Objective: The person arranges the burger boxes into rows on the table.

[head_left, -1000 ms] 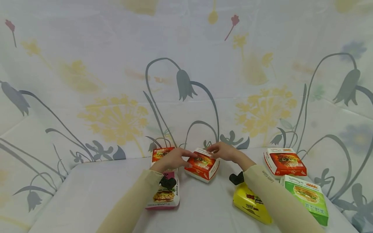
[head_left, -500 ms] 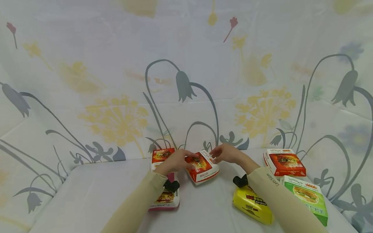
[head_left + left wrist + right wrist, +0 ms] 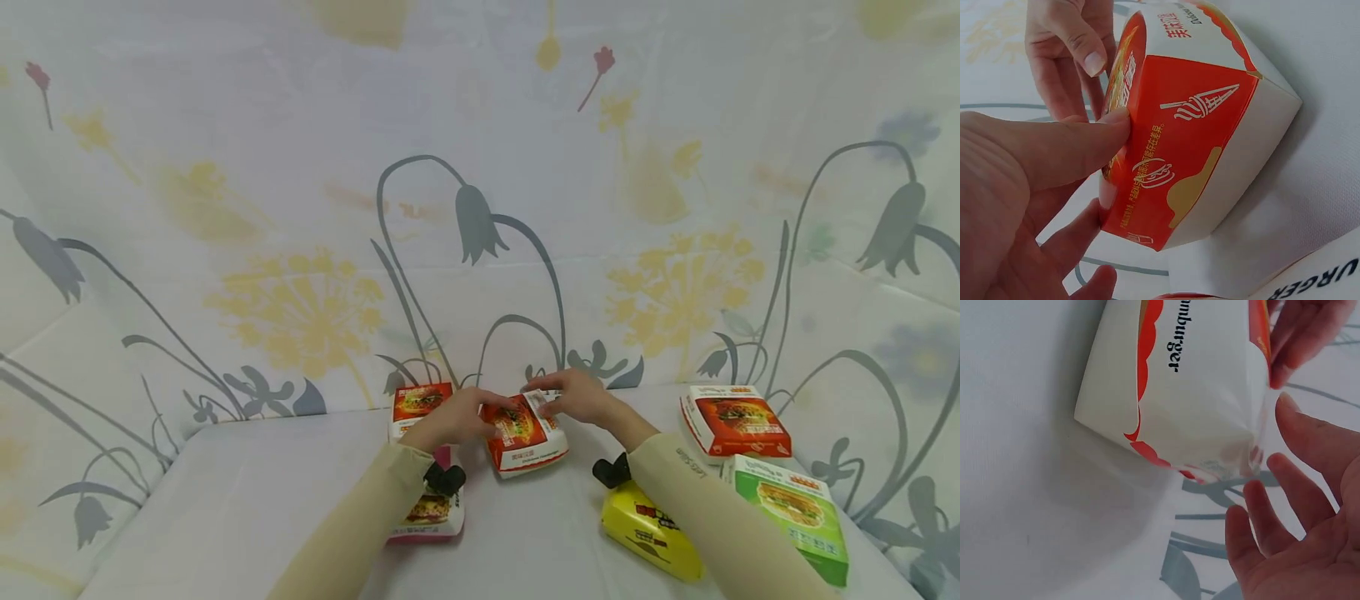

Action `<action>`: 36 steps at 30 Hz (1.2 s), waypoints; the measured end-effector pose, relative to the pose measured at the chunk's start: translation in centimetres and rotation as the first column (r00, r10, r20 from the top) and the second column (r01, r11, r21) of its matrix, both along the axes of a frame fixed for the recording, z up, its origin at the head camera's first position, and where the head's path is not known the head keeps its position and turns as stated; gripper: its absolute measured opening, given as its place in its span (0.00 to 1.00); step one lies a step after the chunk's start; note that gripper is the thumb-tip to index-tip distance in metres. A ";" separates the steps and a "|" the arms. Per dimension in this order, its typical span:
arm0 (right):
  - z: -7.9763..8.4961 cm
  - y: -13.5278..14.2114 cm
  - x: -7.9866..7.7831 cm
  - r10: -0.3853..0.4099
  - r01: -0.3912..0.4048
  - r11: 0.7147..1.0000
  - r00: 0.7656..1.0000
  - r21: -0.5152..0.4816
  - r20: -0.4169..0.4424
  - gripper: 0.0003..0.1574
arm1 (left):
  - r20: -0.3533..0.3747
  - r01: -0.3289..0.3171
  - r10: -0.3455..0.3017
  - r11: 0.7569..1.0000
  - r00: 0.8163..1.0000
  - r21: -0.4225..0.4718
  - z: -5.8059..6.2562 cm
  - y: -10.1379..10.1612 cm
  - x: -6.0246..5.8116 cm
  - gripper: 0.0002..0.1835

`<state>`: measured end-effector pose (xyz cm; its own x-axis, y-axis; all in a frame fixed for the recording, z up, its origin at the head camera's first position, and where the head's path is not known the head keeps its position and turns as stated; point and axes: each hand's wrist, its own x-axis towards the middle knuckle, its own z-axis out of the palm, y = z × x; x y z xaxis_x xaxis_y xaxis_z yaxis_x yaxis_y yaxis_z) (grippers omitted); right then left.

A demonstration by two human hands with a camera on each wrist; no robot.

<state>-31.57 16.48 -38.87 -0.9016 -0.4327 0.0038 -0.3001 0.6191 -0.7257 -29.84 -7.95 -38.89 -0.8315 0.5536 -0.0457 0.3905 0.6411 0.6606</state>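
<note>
A red-and-white hamburger box [image 3: 522, 433] stands on the white cloth between both hands, its white front side facing me. My left hand [image 3: 459, 417] grips it at its left side; in the left wrist view the thumb [image 3: 1100, 140] lies on the edge of the red top and a fingertip touches the back corner. My right hand [image 3: 581, 398] is at the box's back right corner. In the right wrist view its fingers [image 3: 1291, 494] are spread and loosely bent, tips right beside the box's end.
Left of the hands are another red box [image 3: 420, 402] and a pink burger box [image 3: 431, 512], partly behind the left sleeve. On the right lie a yellow pack [image 3: 645, 529], a red burger box [image 3: 738, 421] and a green burger box [image 3: 795, 508]. A flowered cloth [image 3: 480, 292] hangs behind.
The hamburger box has turned on the cloth, from a corner pointing at me to its front side facing me. My right hand drew back from its top to the back right corner.
</note>
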 end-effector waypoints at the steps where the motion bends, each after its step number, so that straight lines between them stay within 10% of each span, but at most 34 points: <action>1: -0.1 -0.1 -0.1 0.009 -0.009 1.000 1.000 0.001 -0.001 0.25 | 0.006 0.008 -0.008 1.000 1.000 0.009 0.0 0.0 0.0 0.23; 22: -0.5 -1.0 0.1 -0.012 0.011 1.000 0.996 0.015 0.091 0.24 | -0.053 0.031 -0.030 0.999 0.998 0.017 1.4 -1.5 1.3 0.21; 36: -0.7 -0.8 0.1 -0.048 0.045 0.999 0.993 0.031 0.109 0.24 | -0.022 0.159 -0.161 0.985 0.987 -0.061 1.9 -1.9 3.8 0.23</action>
<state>-31.43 15.73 -39.60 -0.9148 -0.3891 -0.1080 -0.1902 0.6510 -0.7349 -26.02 -9.80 -37.02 -0.7338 0.6766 -0.0616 0.5080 0.6067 0.6115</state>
